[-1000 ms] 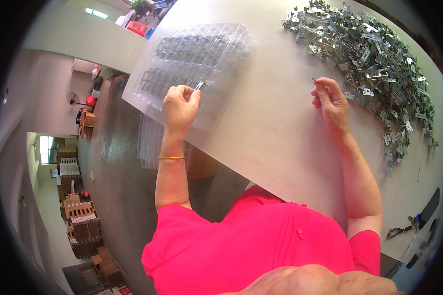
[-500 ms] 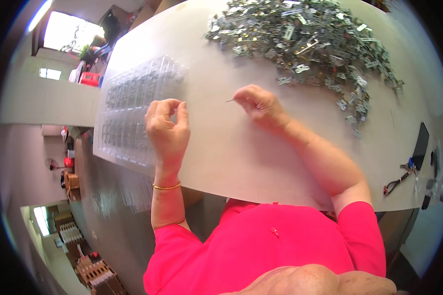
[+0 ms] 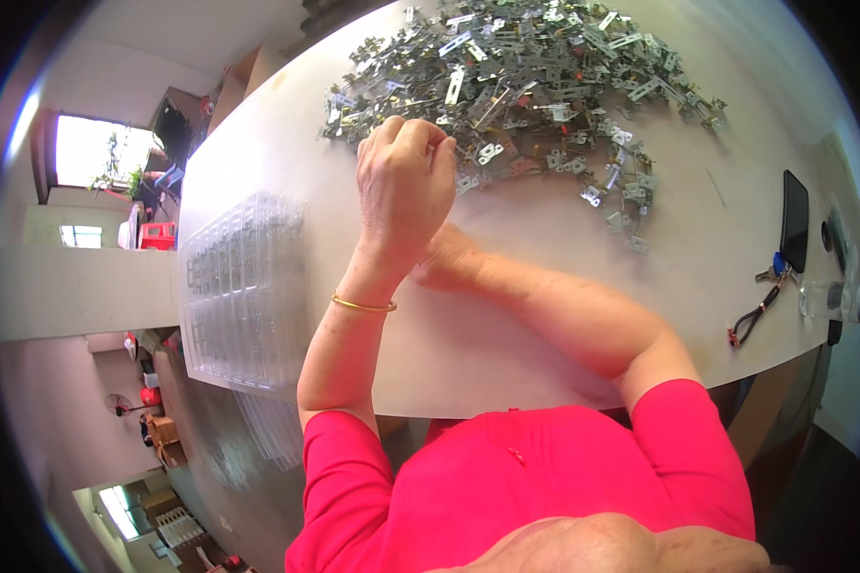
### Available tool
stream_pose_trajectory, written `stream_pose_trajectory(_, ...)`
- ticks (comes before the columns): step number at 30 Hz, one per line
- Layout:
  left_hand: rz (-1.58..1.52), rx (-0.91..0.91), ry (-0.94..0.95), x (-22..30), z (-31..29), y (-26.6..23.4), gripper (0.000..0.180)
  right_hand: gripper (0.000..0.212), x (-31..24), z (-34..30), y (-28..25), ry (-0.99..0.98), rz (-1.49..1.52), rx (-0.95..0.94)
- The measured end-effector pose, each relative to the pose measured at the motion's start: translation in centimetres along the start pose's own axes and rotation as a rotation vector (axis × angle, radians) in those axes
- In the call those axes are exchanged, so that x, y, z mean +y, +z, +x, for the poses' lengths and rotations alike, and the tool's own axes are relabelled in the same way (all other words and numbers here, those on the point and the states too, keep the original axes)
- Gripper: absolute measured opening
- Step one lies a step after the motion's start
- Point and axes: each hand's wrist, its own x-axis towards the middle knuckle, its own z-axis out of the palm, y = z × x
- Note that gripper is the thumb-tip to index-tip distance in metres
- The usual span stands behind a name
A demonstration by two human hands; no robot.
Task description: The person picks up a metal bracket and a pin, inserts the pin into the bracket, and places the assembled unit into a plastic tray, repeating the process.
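Observation:
My left hand (image 3: 403,186), with a gold bangle at its wrist, is over the near left edge of a large heap of small silvery metal parts (image 3: 545,76). Its fingers are curled together, with the tips turned away, so anything between them is hidden. Just below it, my right hand (image 3: 449,260) is low over the table, partly covered by the left wrist; its fingers do not show. To the left lies a clear plastic tray (image 3: 291,315) with rows of compartments, and small metal parts show through it.
The pale table (image 3: 506,372) has a curved near edge. On the right are a black phone (image 3: 794,222), keys on a dark strap (image 3: 757,315) and a small clear container (image 3: 825,300). More clear trays (image 3: 269,430) are below the table's left edge.
My left hand has moved right and away from me, from beside the tray to the heap. My right hand, earlier pinching a thin metal piece, has moved left and nearer, behind the left wrist.

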Motion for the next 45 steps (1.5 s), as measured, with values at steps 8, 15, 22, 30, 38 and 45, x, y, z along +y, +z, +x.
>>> stream_pose_trajectory(8,0.033,-0.084,0.121,0.2,3.4,4.6,0.011,0.010,2.0,-0.1,1.8,-0.072,-0.082,0.046)
stream_pose_trajectory(15,0.204,-0.153,0.170,-1.0,4.1,7.1,0.014,0.028,0.9,-0.4,0.5,-0.007,-0.047,-0.083)
stream_pose_trajectory(22,0.198,-0.196,0.129,-1.2,4.1,7.7,0.016,0.022,1.2,-0.4,1.1,-0.126,-0.057,0.092)
stream_pose_trajectory(30,0.159,-0.132,0.103,-1.2,4.4,6.2,0.014,0.013,-1.4,-0.6,-1.4,-0.036,-0.072,0.005)
stream_pose_trajectory(38,-0.215,-0.112,-0.126,-0.3,4.8,3.7,0.013,0.012,-1.3,-0.6,-1.6,-0.032,0.004,0.009)
stream_pose_trajectory(45,-0.734,-0.090,-0.321,-2.4,4.7,1.2,0.009,0.004,-1.7,-0.5,-1.4,-0.003,0.107,0.022)
